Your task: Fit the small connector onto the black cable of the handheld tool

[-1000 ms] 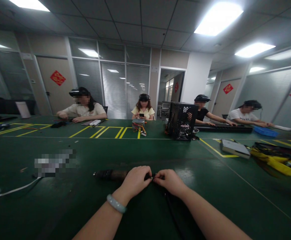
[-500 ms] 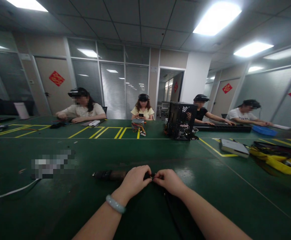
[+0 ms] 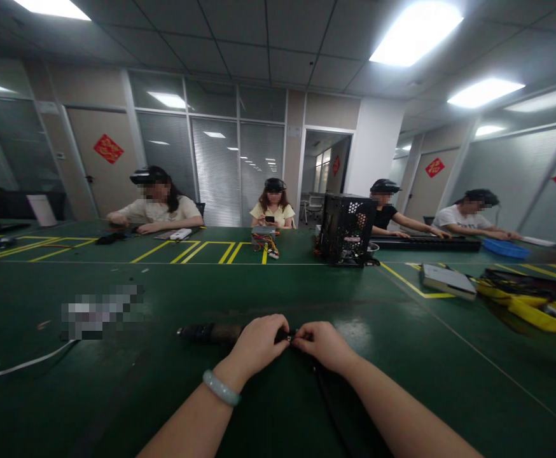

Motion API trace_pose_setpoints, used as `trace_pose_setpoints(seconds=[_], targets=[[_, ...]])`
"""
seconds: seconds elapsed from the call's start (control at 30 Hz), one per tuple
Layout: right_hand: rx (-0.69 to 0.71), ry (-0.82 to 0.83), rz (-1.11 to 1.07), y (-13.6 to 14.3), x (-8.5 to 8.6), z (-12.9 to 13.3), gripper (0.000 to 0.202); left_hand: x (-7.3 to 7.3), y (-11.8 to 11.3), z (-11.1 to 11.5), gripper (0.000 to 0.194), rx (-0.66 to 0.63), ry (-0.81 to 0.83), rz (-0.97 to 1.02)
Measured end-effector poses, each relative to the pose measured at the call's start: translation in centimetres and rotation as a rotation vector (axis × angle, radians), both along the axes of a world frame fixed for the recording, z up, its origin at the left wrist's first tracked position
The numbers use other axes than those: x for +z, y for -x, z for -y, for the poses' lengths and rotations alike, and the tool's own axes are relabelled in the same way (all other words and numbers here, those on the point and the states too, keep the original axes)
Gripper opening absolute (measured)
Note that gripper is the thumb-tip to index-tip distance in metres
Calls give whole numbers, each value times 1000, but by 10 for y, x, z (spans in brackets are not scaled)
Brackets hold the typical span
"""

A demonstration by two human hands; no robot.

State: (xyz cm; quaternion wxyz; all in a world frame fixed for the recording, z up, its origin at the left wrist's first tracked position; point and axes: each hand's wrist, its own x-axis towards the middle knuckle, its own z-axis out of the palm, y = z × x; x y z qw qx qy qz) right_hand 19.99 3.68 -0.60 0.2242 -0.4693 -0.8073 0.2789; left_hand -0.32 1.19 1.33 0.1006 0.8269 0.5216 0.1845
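Note:
A dark cylindrical tool (image 3: 211, 333) lies on the green tabletop (image 3: 163, 394). It has a metal tip at its left end and a brownish middle, and looks like an electric screwdriver. My left hand (image 3: 261, 340) is closed over the tool's right end, hiding that part. My right hand (image 3: 323, 343) meets it there, with thumb and forefinger pinched. A tiny light-coloured piece shows between the two hands' fingertips, too small to name. From below my right hand a black cable (image 3: 323, 397) runs toward the near edge.
A black computer case (image 3: 347, 229) and a power supply with loose wires (image 3: 264, 238) stand farther back. On the right are a flat silver box (image 3: 447, 282) and yellow trays (image 3: 545, 313). A white cable (image 3: 34, 364) lies left. Several people sit across the table.

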Motion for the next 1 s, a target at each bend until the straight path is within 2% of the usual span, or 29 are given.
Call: trace_pose_setpoints(seconds=[0.27,0.5,0.63,1.0], targets=[[-6,-23,11,0,-5,-3,17,1,-2,1,8,-51,-81,-21],[-13,-22,8,1,-6,-4,16,-3,-5,-1,7,-55,-129,-53],[-2,-10,-25,0,-7,-4,16,-6,-3,-2,15,-23,-129,-13],[7,2,-43,-1,-5,-3,16,-3,-3,0,8,-44,-133,3]])
